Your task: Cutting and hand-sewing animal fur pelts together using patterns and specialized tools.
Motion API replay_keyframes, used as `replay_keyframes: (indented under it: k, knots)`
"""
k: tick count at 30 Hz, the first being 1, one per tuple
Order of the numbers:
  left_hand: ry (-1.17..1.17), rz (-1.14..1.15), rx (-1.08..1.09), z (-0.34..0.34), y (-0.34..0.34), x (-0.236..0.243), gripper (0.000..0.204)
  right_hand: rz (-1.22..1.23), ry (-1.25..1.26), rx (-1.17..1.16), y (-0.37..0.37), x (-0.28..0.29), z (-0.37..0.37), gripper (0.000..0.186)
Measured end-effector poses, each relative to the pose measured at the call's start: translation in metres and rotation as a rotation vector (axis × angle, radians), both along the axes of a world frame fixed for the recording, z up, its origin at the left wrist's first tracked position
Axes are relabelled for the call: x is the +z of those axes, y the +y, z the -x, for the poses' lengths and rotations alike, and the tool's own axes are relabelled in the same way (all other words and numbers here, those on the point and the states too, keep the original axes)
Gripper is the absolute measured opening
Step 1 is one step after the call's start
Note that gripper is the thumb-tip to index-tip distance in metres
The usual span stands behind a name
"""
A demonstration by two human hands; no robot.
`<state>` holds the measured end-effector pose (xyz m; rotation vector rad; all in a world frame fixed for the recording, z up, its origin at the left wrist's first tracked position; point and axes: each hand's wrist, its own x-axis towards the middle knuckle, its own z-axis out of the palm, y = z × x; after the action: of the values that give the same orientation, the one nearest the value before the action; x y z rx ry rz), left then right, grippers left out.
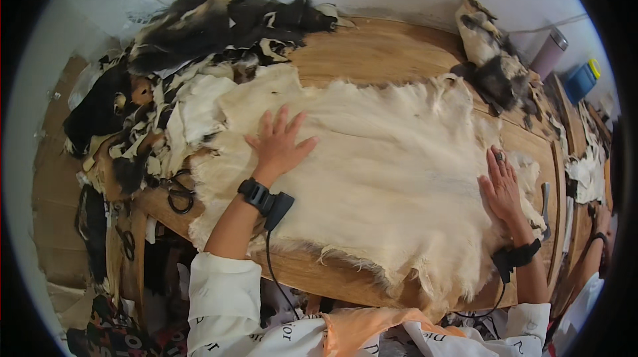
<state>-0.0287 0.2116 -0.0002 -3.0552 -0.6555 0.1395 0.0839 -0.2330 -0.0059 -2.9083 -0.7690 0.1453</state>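
A large cream animal hide (372, 171) lies spread across the wooden table, its ragged, hairy edge hanging over the near side. My left hand (279, 144) rests flat on the hide's left part with the fingers spread. At the hide's right edge my right hand (502, 184) lies with its fingers stretched out, a ring on one of them. Neither hand holds anything. Each wrist wears a black strapped device with a cable. Black-handled scissors (179, 192) lie by the hide's left edge.
Black, white and brown hide scraps (219, 28) are heaped at the left and back. More fur pieces (498, 65) lie at the back right, near a pinkish flask (550, 53) and a blue bottle (582, 81) with a yellow cap. Another person's arm (595, 244) shows at far right.
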Motion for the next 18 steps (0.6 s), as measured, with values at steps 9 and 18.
replay_keyframes:
  k: [9, 18]
  knots:
    - [0.024, 0.117, -0.056, -0.029, 0.031, 0.015, 0.061, 0.026, -0.009, -0.004, -0.007, -0.008, -0.003, 0.058]
    - [-0.089, 0.161, -0.073, -0.030, 0.055, -0.012, 0.056, 0.012, 0.006, -0.009, -0.009, -0.008, -0.001, 0.056]
